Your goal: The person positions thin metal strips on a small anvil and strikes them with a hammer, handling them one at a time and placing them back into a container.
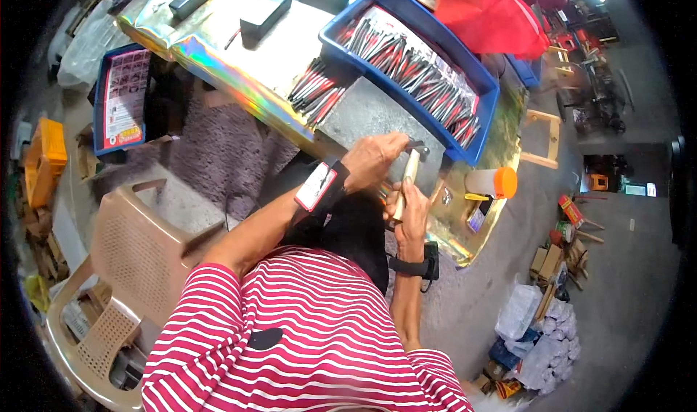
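My right hand (412,207) is wrapped round the pale wooden handle of a small hammer (410,169). Its dark metal head lies at the far end, over a grey metal plate (363,118) on the table. Just left of the hammer, my left hand (374,159) is closed with its fingertips pinched close to the hammer head. What those fingers hold is too small and covered to make out. Beyond the plate stands a blue tray (488,114) full of slim red, black and silver tools (406,67). A loose pile of similar tools (317,92) lies left of the plate.
A clear jar with an orange lid (504,182) lies at the table's right edge. Black boxy adapters (265,14) and a red cloth (494,13) occupy the far side. At left are a beige plastic chair (145,245) and another blue tray (102,114). Plastic bags (552,347) lie on the floor.
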`<state>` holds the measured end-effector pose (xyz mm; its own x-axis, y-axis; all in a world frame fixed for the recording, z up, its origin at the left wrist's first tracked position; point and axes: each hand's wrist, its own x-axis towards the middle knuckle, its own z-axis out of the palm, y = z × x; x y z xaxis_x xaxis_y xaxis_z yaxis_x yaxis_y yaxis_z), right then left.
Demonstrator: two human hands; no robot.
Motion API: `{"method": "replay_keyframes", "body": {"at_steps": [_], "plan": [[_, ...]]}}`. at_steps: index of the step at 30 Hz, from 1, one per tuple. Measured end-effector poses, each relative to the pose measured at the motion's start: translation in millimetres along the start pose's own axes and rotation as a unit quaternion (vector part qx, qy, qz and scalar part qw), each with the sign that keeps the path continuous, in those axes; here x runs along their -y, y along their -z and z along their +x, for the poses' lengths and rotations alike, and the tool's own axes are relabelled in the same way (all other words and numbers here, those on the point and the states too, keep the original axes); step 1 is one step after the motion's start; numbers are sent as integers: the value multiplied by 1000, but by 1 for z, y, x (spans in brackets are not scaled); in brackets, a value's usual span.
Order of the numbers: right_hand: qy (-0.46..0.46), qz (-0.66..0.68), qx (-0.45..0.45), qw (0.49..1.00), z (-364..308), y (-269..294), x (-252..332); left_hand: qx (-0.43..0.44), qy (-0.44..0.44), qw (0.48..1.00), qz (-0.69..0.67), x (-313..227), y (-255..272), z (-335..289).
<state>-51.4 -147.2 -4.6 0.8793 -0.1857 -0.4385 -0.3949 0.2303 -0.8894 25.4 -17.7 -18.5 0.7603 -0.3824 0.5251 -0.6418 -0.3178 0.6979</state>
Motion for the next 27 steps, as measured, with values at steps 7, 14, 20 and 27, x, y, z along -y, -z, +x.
{"method": "replay_keyframes", "body": {"at_steps": [7,14,20,27], "plan": [[20,-128,29,991,-2,6,-1,-77,24,995,-66,8,12,18],[138,-351,18,926,10,34,-27,-129,68,987,69,67,60,78],[169,-437,-25,883,-5,25,-7,-128,53,958,252,128,77,110],[168,-447,-36,878,-11,22,-4,-24,80,951,298,188,69,123]]}}
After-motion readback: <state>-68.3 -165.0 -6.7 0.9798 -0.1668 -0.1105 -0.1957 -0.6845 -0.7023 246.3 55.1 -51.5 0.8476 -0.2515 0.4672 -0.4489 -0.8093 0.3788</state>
